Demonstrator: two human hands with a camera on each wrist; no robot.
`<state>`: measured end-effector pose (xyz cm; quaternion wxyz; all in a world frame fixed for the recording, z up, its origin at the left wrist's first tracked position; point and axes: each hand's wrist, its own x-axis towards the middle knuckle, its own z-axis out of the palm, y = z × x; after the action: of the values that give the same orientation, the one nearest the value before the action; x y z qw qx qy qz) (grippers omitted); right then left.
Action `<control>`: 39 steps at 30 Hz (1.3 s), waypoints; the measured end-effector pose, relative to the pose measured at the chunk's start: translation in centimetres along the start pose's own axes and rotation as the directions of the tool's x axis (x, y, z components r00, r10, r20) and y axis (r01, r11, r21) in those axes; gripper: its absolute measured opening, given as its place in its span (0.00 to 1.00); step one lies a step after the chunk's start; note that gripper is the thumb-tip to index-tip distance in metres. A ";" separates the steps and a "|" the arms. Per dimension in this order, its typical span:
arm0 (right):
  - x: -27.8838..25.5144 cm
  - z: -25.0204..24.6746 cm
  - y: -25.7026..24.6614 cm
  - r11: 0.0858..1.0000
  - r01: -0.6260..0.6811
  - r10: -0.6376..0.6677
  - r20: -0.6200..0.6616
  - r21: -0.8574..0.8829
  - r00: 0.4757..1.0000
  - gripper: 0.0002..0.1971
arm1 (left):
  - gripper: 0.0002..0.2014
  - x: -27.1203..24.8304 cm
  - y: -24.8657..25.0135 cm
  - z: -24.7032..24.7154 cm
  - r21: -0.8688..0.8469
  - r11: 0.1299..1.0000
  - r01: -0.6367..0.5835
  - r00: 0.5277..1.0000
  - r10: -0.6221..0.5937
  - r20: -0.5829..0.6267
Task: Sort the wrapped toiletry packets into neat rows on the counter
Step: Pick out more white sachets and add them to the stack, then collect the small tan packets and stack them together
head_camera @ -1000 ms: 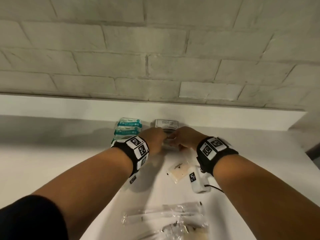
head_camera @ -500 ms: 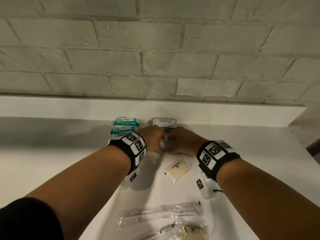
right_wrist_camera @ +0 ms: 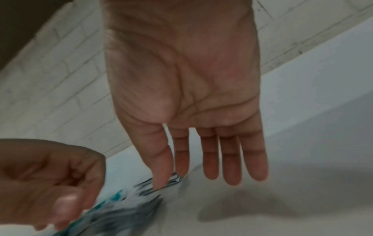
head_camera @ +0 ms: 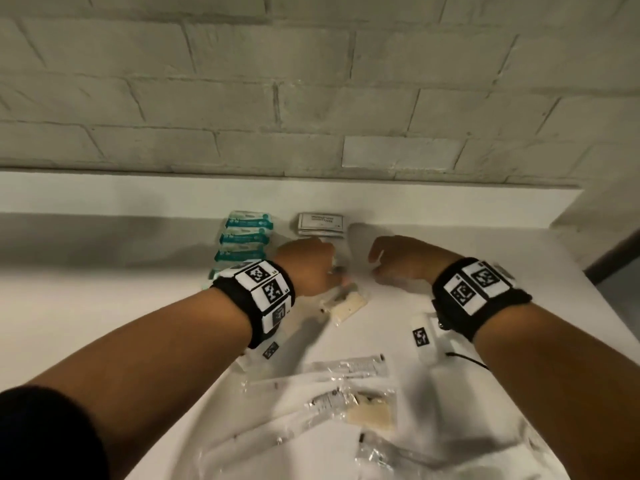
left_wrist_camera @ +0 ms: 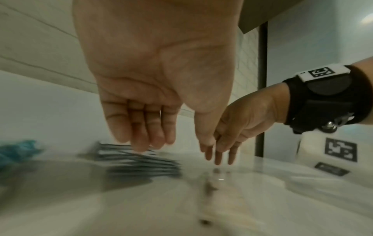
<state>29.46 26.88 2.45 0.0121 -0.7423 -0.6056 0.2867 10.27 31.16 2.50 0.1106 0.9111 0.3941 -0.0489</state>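
A row of teal wrapped packets [head_camera: 245, 238] lies at the back of the white counter [head_camera: 104, 306]. To its right sits a row of overlapping white packets with black print [head_camera: 321, 223], blurred in the left wrist view [left_wrist_camera: 139, 161]. My left hand [head_camera: 332, 271] hovers just in front of them, fingers hanging loosely and holding nothing [left_wrist_camera: 171, 146]. A beige packet [head_camera: 346, 303] lies right below it. My right hand [head_camera: 375, 268] is beside it to the right, fingers straight and empty [right_wrist_camera: 212, 175].
Several clear wrapped packets [head_camera: 348, 367] lie loose on the near part of the counter, one with beige contents [head_camera: 370, 414]. A raised white ledge [head_camera: 138, 192] and a brick wall [head_camera: 311, 98] close the back. The counter ends at the right [head_camera: 588, 282].
Both hands have let go of the white printed packets and drawn back toward me. They have moved apart, the right one to the right, the left one over the beige packet.
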 end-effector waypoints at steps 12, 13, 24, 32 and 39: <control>-17.0 7.1 -1.7 0.951 0.143 -0.107 0.139 -0.276 0.984 0.11 | 0.23 -4.7 4.6 4.6 -0.093 0.985 0.144 0.990 -0.143 0.019; -17.8 8.1 -1.7 0.940 0.167 -0.135 0.125 -0.298 0.983 0.12 | 0.20 -5.2 4.5 4.5 -0.084 0.987 0.138 0.990 -0.137 0.013; -17.9 10.9 -2.2 0.987 0.026 -0.030 -0.022 -0.159 0.999 0.12 | 0.12 -14.3 7.7 2.2 -0.400 0.913 0.075 0.997 -0.066 0.036; -21.7 8.1 1.4 0.998 0.050 -0.047 -0.078 0.028 0.996 0.10 | 0.11 -20.2 12.2 4.8 -0.338 0.935 -0.104 0.878 0.246 0.411; -27.1 8.7 2.7 0.985 0.150 -0.136 0.150 -0.083 0.979 0.12 | 0.06 -19.7 10.9 5.2 -0.149 0.988 -0.036 0.984 0.061 0.165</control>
<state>25.21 -1.29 5.34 -0.0459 -0.6739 -0.6696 0.3089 4.70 8.74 2.73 0.2109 0.9024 0.3636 -0.0947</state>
